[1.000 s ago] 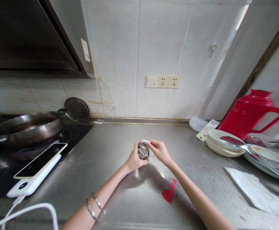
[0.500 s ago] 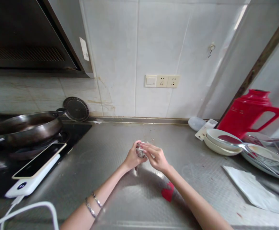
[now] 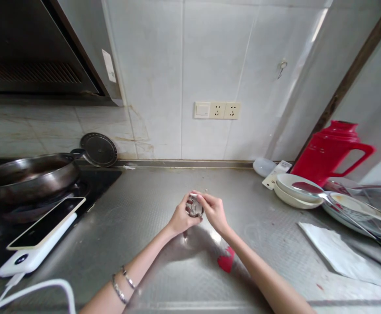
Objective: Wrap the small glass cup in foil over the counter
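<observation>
Above the middle of the steel counter, my left hand (image 3: 181, 217) is wrapped round a small, round, shiny object (image 3: 195, 206) that looks like clear glass or metal. Its upper face shows between the fingers; what it is exactly is too small to tell. My right hand (image 3: 214, 212) pinches at the object's upper right rim, thumb and fingers close together. Both hands touch it, and two silver bracelets circle the left forearm.
On the left, a pan (image 3: 30, 176) sits on the black stove beside a phone (image 3: 46, 223) on a white power bank. To the right are a red thermos (image 3: 328, 152), stacked bowls (image 3: 298, 201), plates, and a white tissue (image 3: 336, 250) on the counter (image 3: 151, 196).
The fingers of my right hand have drawn back from over the object to its right rim, so more of its face shows. The whole view has shifted slightly.
</observation>
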A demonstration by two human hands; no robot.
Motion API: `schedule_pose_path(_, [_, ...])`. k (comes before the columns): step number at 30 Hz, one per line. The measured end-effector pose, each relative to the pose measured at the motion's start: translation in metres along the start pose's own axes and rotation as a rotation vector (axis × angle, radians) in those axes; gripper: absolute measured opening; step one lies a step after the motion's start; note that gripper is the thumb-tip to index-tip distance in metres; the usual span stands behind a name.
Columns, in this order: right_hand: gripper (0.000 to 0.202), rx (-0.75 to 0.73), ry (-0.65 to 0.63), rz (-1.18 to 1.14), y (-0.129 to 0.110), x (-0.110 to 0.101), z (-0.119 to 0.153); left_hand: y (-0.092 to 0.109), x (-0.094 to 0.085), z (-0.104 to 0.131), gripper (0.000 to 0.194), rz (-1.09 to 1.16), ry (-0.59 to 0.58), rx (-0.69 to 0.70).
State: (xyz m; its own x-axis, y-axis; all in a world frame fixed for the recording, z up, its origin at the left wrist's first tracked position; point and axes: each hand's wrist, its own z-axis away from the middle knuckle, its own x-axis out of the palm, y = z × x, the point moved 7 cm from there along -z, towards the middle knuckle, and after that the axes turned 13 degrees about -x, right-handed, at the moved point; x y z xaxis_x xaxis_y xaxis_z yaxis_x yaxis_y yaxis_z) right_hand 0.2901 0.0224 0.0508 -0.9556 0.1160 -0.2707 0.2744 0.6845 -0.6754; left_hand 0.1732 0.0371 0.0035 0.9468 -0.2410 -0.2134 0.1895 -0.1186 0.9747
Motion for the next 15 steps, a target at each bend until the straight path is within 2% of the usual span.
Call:
schedule_pose_path(7, [0.028,-0.258,0.014,0.093,-0.029,-0.001,0.004,0.008,-0.001,-0.003,0.073,0.081,0.0,0.068])
schedule_pose_path(10, [0.027,-0.322,0.015,0.087,-0.036,-0.002,0.006,0.01,-0.005,-0.004,0.074,0.113,0.015,0.054])
schedule_pose_path(13, [0.028,-0.24,0.002,0.006,-0.03,-0.006,0.002,0.009,-0.008,-0.004,0.072,0.122,0.025,0.011])
schedule_pose_path(15, [0.033,-0.119,0.075,-0.03,-0.019,-0.015,-0.001,0.008,-0.009,-0.004,0.07,0.1,0.041,-0.012])
